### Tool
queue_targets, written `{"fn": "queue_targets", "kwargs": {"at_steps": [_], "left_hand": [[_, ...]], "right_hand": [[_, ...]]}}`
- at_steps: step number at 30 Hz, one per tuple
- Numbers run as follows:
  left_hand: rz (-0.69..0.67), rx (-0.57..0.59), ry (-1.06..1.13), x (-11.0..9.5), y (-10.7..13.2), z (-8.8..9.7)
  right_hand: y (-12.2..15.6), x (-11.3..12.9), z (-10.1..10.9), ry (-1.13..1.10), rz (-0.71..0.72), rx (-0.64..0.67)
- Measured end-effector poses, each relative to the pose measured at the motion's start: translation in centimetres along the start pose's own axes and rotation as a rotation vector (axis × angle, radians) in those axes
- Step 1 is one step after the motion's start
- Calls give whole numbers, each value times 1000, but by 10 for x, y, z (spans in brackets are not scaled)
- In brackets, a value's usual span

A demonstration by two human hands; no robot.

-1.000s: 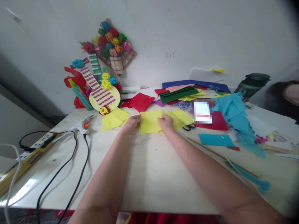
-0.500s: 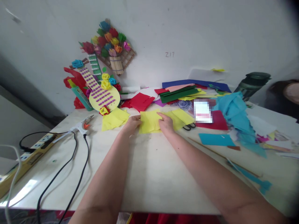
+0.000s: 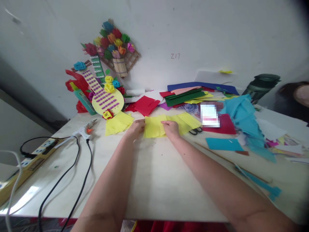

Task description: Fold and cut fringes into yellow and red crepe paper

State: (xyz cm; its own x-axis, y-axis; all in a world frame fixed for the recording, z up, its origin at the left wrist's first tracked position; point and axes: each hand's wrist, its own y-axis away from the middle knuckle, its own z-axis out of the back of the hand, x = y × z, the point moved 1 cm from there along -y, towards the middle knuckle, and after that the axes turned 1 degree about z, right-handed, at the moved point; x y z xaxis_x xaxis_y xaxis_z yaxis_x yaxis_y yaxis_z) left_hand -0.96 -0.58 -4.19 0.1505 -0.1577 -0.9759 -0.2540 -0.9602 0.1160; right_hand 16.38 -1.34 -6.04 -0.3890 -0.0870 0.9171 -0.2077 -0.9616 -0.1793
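Note:
A yellow crepe paper sheet (image 3: 154,126) lies on the white table between my hands. My left hand (image 3: 138,128) pinches its left edge, with the fingertips partly out of sight. The fingers of my right hand (image 3: 171,129) are curled in and grip the sheet right of its middle; the thumb is hard to make out. Beyond my right hand another yellow paper piece (image 3: 187,122) lies over a pair of scissors (image 3: 196,131), only whose black handles show. More yellow paper pieces (image 3: 118,123) rest left of my left hand.
At left are a glue gun (image 3: 84,131) with a black cord, a power strip (image 3: 36,153) and a glue bottle (image 3: 83,98). A flower-decorated paper guitar (image 3: 108,100) leans at the back. Coloured sheets (image 3: 185,96), blue crepe paper (image 3: 243,116) and a thin stick (image 3: 231,161) lie right.
My right hand's extended index finger has drawn in, and the fingers have closed over the yellow paper. My left hand stays about where it was.

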Motion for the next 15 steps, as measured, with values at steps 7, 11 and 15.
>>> {"fn": "queue_targets", "kwargs": {"at_steps": [7,11,15], "left_hand": [[-16,56,1,6,-1,1],[-28,28,-28,9,-4,4],[-27,-9,-62,12,-6,6]], "right_hand": [[5,6,0,91,9,4],[5,7,0,116,20,8],[6,8,-1,129,38,14]]}}
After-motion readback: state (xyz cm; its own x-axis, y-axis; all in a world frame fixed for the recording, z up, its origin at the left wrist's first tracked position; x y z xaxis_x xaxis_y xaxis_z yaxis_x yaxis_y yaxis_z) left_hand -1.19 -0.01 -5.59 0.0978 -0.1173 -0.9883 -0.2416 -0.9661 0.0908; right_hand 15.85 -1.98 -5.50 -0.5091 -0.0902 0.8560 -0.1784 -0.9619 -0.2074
